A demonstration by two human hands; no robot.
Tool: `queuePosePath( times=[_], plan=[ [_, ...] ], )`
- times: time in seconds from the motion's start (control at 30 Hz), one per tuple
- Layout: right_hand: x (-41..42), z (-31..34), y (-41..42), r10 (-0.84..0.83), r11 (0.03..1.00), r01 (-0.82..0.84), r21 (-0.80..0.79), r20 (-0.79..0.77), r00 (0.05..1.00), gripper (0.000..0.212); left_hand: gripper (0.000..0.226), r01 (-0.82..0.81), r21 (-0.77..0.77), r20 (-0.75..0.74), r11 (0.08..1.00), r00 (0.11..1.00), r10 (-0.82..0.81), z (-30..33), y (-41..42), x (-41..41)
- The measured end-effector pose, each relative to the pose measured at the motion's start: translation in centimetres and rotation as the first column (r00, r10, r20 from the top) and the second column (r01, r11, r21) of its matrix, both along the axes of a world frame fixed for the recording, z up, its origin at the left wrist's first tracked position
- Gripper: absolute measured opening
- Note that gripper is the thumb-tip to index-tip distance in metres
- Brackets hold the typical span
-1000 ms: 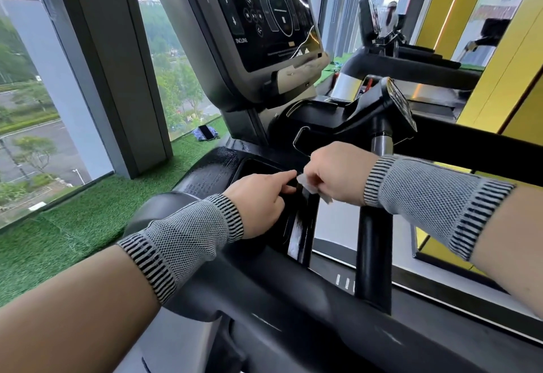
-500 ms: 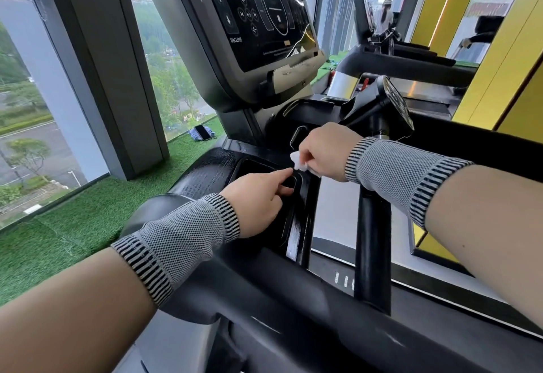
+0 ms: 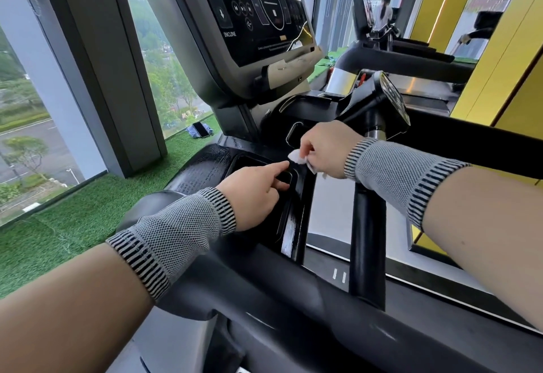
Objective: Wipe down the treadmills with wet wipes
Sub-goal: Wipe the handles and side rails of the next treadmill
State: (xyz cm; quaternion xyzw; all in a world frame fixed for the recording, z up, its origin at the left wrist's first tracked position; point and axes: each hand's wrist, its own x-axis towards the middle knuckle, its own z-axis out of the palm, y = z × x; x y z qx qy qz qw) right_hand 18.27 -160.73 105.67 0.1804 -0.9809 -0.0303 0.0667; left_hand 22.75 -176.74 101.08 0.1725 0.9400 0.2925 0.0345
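A black treadmill fills the view, with its dark console screen up top and a glossy black tray below it. My right hand pinches a small crumpled white wet wipe just above the tray's far right corner. My left hand rests on the tray's recessed pocket, index finger stretched toward the wipe, the other fingers curled under. Its fingertip is a short way from the wipe. Both wrists wear grey knit bands.
A thick black handrail crosses the foreground, and an upright post stands under my right wrist. Green turf and a window lie to the left, with a small dark object on the turf. More treadmills and a person stand behind.
My right hand moved away and up along the tray's right edge with the wipe. My left hand stayed on the pocket, finger still pointing.
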Motion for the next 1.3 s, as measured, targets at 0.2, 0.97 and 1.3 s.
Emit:
queuePosePath(
  times=[0.2, 0.97, 1.3],
  plan=[
    [1.0, -0.5, -0.3, -0.040, 0.999, 0.041, -0.035, 0.023, 0.999, 0.019, 0.064, -0.016, 0.038, -0.019, 0.999, 1.000, 0.017, -0.3, -0.1, 0.5],
    [9.2, -4.0, -0.9, 0.534, 0.833, -0.549, 0.071, 0.158, 0.831, 0.025, 0.058, -0.112, -0.113, -0.113, 0.987, 0.989, 0.099, -0.9, -2.8, 5.6],
    [8.7, 0.9, -2.7, 0.294, 0.734, -0.031, -0.678, 0.276, 0.915, 0.021, 0.035, -0.171, 0.218, -0.269, 0.961, 0.936, 0.227, -0.2, -6.2, 5.4]
  ],
)
